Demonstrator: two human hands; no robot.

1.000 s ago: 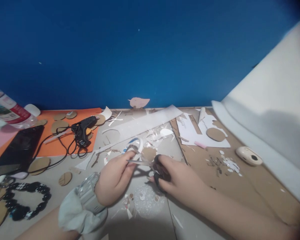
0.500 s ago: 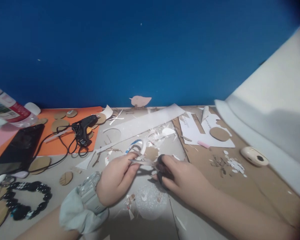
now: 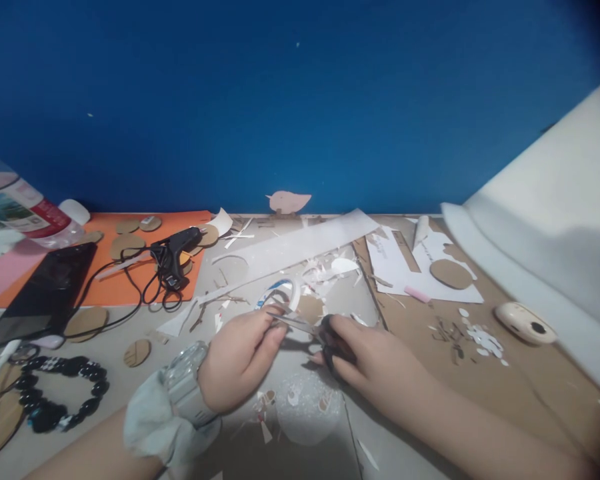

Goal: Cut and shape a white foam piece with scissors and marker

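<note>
In my right hand [image 3: 365, 350] is a pair of scissors [image 3: 297, 323], its dark handles round my thumb and fingers. The blades reach left to the fingertips of my left hand [image 3: 245, 357]. That hand is closed in a pinch; what it holds, if anything, is too small or hidden to name. Just beyond the fingertips lies a white ring-shaped roll [image 3: 294, 293] with blue on its inner side. Below both hands a glittery translucent disc [image 3: 310, 413] lies on the table, with small cut scraps [image 3: 265, 427] at its left.
A black glue gun [image 3: 173, 257] with its cord rests on orange paper [image 3: 130, 283]. At left are a phone [image 3: 45, 293], a beaded bracelet [image 3: 63, 427] and a bottle [image 3: 25, 207]. Cut paper [image 3: 390, 267], a cardboard sheet [image 3: 410, 360] and a cream case [image 3: 525, 323] lie right.
The whole view has shifted slightly, so the table things sit a little further right in the picture. Both hands keep nearly the same pose, with the scissors still at the left fingertips.
</note>
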